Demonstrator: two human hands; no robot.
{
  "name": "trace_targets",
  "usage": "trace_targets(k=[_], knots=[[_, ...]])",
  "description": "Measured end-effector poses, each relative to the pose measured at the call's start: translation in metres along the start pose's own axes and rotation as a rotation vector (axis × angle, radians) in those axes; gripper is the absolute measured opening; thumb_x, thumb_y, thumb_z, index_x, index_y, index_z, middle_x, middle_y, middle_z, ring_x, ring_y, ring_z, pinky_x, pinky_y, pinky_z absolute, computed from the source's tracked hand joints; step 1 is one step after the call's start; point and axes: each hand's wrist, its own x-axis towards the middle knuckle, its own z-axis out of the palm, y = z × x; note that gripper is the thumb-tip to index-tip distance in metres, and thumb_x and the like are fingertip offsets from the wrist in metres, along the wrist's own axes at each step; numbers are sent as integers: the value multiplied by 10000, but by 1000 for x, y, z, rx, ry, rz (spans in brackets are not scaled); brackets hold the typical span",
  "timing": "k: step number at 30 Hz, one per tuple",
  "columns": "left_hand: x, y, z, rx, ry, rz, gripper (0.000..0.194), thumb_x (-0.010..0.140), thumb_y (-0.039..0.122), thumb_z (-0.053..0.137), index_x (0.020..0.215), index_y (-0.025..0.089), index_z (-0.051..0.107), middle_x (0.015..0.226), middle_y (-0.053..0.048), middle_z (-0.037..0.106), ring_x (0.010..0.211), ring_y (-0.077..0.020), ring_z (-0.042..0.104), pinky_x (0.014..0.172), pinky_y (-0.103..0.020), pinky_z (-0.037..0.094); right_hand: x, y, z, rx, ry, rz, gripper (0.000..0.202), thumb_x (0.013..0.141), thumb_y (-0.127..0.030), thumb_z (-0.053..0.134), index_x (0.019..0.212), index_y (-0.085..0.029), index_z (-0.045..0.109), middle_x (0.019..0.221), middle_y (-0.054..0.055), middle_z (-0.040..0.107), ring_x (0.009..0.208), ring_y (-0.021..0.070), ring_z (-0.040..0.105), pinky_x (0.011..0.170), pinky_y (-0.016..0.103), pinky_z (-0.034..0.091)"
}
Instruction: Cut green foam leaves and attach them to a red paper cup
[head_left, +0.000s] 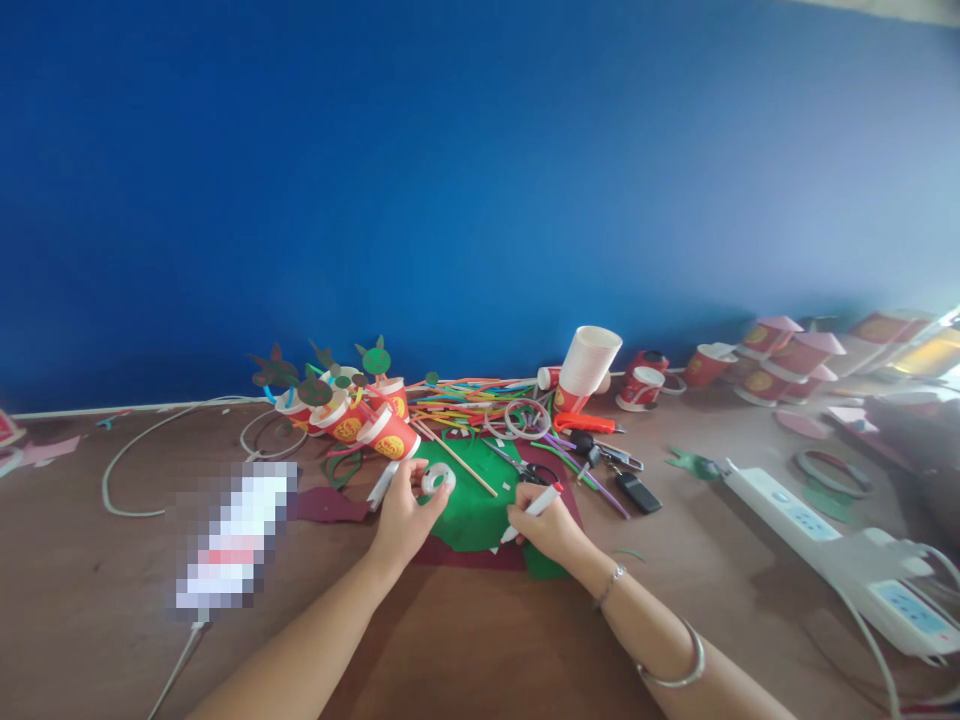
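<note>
On the brown table (465, 640) lies a green felt sheet (469, 510). Upon it, the left hand (405, 515) pinches a white tape roll (437, 480), while the right hand (547, 525) grips a white marker (534, 508), tip touching the felt.

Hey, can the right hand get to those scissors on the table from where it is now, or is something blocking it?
Probably yes. The scissors lie just beyond the right hand, with only green felt between them. But that hand is holding a white marker, which it would likely need to put down first.
</note>
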Motion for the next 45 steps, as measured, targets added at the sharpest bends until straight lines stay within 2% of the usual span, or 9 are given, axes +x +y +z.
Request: trace_targets(k=[3, 7, 26, 34, 45], knots=[[0, 0, 0, -8, 8, 3, 345, 673, 362, 669, 935, 182, 535, 838, -32, 594, 773, -169, 610, 675, -304, 532, 0, -2, -2, 65, -9, 18, 212, 640, -212, 524, 505, -214, 361, 398, -61, 492, 396, 125, 565, 359, 175, 322], [1, -1, 1, -11, 11, 2, 352, 672, 363, 671, 938, 179, 531, 837, -31, 588, 760, -166, 610, 668, -303, 534, 1, -3, -8, 139, 59, 26, 212, 642, -233, 522, 497, -215, 369, 379, -57, 495, 382, 125, 552, 361, 181, 325], [1, -3, 1, -11, -6, -9, 368, 684, 371, 669, 958, 177, 518, 861, -42, 592, 787, -171, 612, 684, -307, 532, -1, -7, -12, 11, -21, 25, 204, 624, -174, 505, 490, -212, 357, 377, -70, 472, 373, 112, 538, 353, 168, 300], [1, -5, 1, -3, -20, -21, 381, 688, 372, 663, 970, 166, 511, 882, -49, 593, 809, -178, 616, 705, -328, 535, 0, -2, -10, -37, -10, 24, 204, 656, -185, 514, 511, -212, 374, 399, -51, 535, 397, 115, 559, 366, 167, 309], [1, -4, 1, -8, -20, -26, 391, 686, 376, 666, 975, 164, 508, 892, -52, 594, 802, -176, 622, 708, -326, 537, 3, 0, -8, -32, 81, -3, 210, 685, -214, 527, 527, -218, 389, 412, -41, 551, 440, 138, 580, 407, 192, 351]])
